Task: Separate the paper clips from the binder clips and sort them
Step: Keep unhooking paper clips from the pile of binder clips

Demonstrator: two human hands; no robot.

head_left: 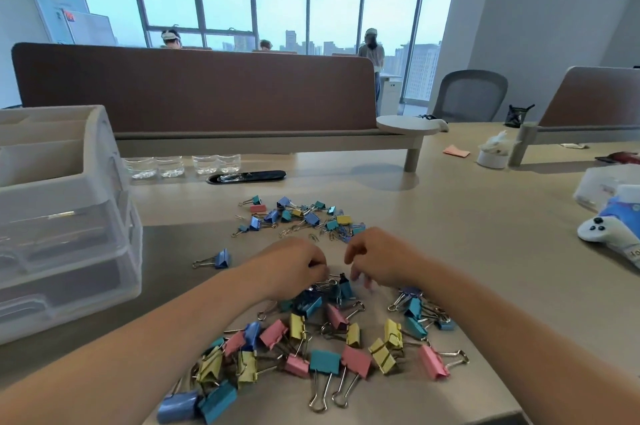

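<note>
My left hand [298, 265] and my right hand [377, 262] meet knuckles-up over the middle of the table [485, 234], just above the top of the near pile of large binder clips [325, 348], which spreads pink, yellow, teal and blue between my forearms. My left fingers curl down onto the silver wire loops of a dark blue clip [308, 303] at the pile's top edge; whether they pinch a loop or only touch it I cannot tell. My right fingers hang loosely curled beside a teal clip [346, 288] standing there, with nothing that I can make out between them (the tips are blurred). Under my right wrist lies a smaller cluster [419, 315] of teal and blue clips. Beyond my hands sits the far heap [301, 215] of small binder clips, with thin silver paper clips [313, 237] along its near edge. One blue binder clip [221, 259] lies alone to the left, near a clear plastic drawer unit [69, 234].
</note>
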